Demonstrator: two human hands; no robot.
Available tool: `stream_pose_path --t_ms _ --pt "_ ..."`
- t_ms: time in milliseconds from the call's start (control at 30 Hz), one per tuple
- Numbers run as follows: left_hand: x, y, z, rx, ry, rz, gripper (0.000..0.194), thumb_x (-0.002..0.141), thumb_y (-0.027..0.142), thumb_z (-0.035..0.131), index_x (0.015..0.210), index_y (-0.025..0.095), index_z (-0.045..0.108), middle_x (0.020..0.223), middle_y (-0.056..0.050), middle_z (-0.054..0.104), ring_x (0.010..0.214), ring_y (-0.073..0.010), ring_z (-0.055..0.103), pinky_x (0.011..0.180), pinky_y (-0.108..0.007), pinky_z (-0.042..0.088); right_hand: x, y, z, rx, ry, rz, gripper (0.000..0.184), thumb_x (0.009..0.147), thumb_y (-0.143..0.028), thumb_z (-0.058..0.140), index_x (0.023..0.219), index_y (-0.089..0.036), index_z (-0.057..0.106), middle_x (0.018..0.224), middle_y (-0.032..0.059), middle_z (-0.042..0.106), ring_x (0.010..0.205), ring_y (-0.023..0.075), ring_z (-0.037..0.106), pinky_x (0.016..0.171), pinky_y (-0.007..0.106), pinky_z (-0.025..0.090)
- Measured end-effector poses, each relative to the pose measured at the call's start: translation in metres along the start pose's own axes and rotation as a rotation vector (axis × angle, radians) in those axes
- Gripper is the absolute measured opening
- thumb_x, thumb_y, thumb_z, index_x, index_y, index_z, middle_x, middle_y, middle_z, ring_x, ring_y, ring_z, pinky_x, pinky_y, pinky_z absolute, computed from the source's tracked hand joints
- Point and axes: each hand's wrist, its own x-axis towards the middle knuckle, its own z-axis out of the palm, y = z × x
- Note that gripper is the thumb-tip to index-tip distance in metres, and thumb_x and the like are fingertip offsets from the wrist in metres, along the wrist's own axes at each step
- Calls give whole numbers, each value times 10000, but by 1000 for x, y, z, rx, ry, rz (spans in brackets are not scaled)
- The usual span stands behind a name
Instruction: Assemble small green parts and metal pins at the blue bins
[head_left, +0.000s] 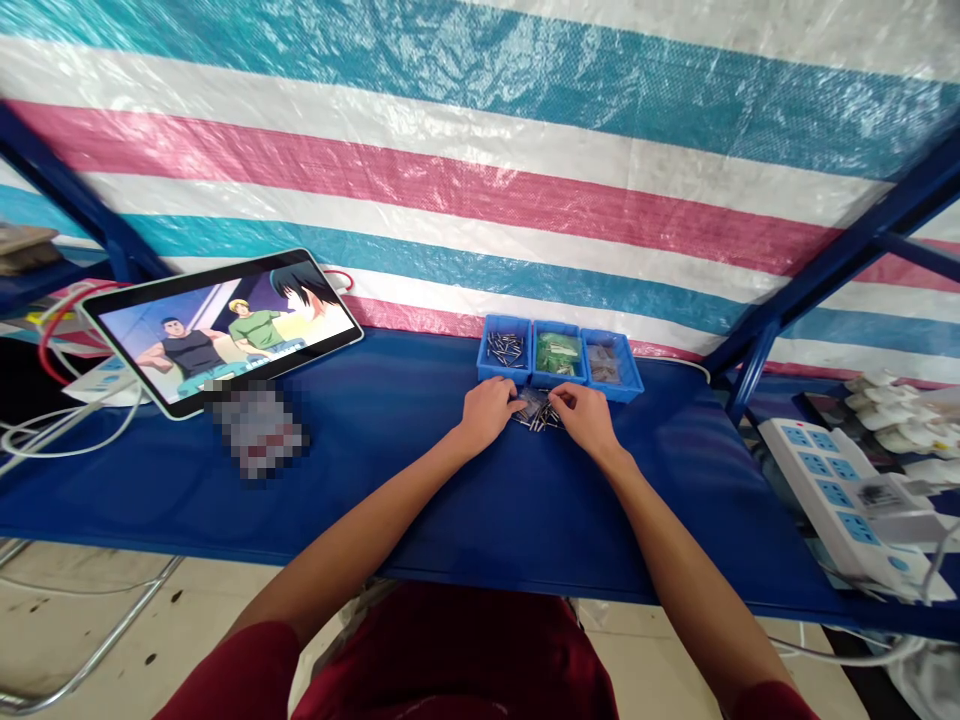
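A pile of small, thin metal pieces [538, 424] that look like screws or pins lies on the blue table, with what seems to be a bit of clear plastic among them. At its left edge, my left hand [489, 412] has its fingers curled and the thumb pointing toward the pile; whatever it holds is hidden. From the right, my right hand [586, 415] reaches to the pile with thumb and forefinger pinched together. What sits in that pinch is too small to make out. Just behind both hands, a blue bin [505, 376] contains similar metal pieces.
Beside that bin stand a bin with green-tinted packets [557, 352] and one with small clear packets [602, 364]. A tablet [240, 330] leans at the left, near a blurred-out item [262, 430]. A power strip [825, 480] lies right, beyond a blue metal frame [754, 365].
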Motion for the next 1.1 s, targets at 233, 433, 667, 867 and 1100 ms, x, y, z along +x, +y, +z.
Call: stream_pose_path --t_ms 233,433,667,867,1100 --pt "-3 8 -3 34 -52 30 132 919 282 559 869 177 622 945 -56 644 913 -199 596 786 -285 439 -1 -2 0 26 40 -30 254 842 -321 499 758 -193 702 665 35 671 587 173 560 604 283 385" --pt "-6 8 -12 -315 189 207 181 950 328 501 889 183 592 896 -33 649 863 -174 589 825 -293 437 -3 -9 -5 301 48 -176 279 840 -434 581 860 -188 709 819 59 673 604 150 544 602 285 445" --pt "-4 9 -15 -1056 116 115 345 818 361 675 1091 176 573 782 -9 668 669 -127 619 671 -245 489 -3 -10 -3 804 -11 18 326 755 -471 694 915 -189 675 616 -1 639 461 138 541 484 285 454" --pt "-2 12 -19 -1377 26 27 260 747 330 738 908 132 683 692 -16 639 626 -116 583 663 -275 493 -6 -12 -9 749 50 -172 330 856 -392 590 1146 -241 634 954 53 654 687 161 634 602 313 535" --pt "-4 8 -24 -1219 -83 58 323 787 418 693 955 143 720 723 -33 613 634 -114 526 571 -248 416 -7 -14 -11 438 196 -308 217 866 -383 592 816 -210 713 851 70 635 767 188 600 662 316 507"
